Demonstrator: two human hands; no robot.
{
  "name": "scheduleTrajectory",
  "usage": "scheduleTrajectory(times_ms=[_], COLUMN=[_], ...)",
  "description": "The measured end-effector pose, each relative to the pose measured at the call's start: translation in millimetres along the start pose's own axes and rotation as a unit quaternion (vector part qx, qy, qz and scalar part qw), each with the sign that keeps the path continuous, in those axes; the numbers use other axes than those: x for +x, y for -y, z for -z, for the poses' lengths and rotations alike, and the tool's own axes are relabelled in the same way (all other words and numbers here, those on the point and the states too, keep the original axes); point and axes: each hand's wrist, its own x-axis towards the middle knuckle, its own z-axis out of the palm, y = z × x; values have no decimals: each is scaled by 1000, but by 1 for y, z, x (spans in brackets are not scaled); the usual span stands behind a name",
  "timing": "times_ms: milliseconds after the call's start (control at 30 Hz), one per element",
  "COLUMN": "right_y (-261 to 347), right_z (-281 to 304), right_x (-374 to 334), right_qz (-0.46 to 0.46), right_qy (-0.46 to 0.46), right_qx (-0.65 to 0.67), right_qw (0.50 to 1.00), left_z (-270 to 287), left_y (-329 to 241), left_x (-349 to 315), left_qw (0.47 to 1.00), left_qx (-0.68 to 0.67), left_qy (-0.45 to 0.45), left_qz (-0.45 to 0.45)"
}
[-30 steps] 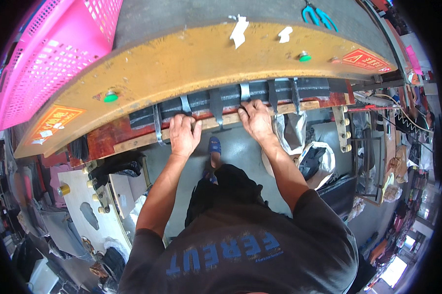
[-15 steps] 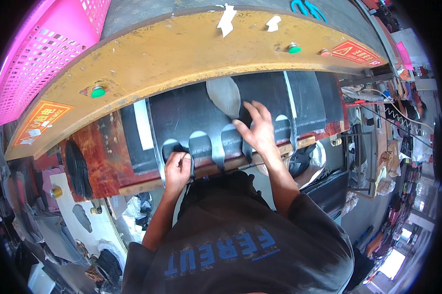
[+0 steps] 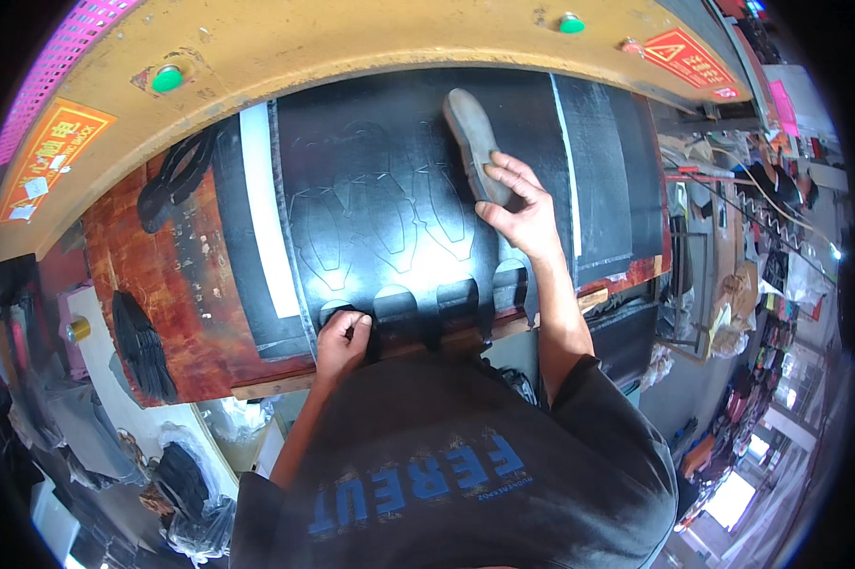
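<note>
A black rubber-like sheet (image 3: 352,228) covers the work board, with several sole-shaped outlines in it and rounded cutouts along its near edge. At that edge my left hand (image 3: 342,343) is closed, thumb against fingers, pinching the sheet beside the leftmost cutout. A grey sole-shaped cutting die (image 3: 469,128) lies on the far right part of the sheet, tilted slightly. My right hand (image 3: 524,211) holds its near end, fingers on the right side and thumb at the near tip. The palm hides part of the sheet under it.
A yellow machine beam (image 3: 371,43) with green buttons spans the far side. A white strip (image 3: 268,218) runs along the sheet's left. Stacked black sole pieces (image 3: 143,346) and more loose black pieces (image 3: 176,180) lie on the reddish board (image 3: 205,313).
My right hand has gone from beside the die to gripping it, and the die has shifted right and turned. The yellow beam sits farther off in view, showing more sheet. My left hand keeps its pinch.
</note>
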Motion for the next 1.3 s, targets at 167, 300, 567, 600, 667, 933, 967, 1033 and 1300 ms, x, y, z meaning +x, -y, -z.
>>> scheduleTrajectory(times_ms=[167,300,567,600,667,933,967,1033,1300], right_y=[-11,-21,-26,-25,-24,-43,-44,-42,10], right_z=[-4,-18,-23,-23,-21,30,38,59,84], right_x=[-17,-26,-26,-25,-21,15,23,40,142], right_qz=[17,43,43,45,46,-28,-15,-84,98], right_qy=[-67,-56,-78,-80,-75,-150,-176,-181,-285], right_qx=[-221,-297,-333,-334,-334,-177,-142,-90,-61], right_qw=[973,952,939,938,938,972,974,976,952], left_z=[0,1,-2,-2,-2,-2,-1,-9,-48], left_y=[8,15,17,16,10,-58,-66,-80,-108], left_x=[-7,-6,2,3,7,60,76,97,170], left_qw=[1000,999,1000,999,999,972,965,938,918], left_qx=[-8,-22,-14,-14,7,209,220,251,300], left_qy=[2,20,16,18,19,29,28,29,-23], left_qz=[0,14,22,25,32,-101,-141,-238,-259])
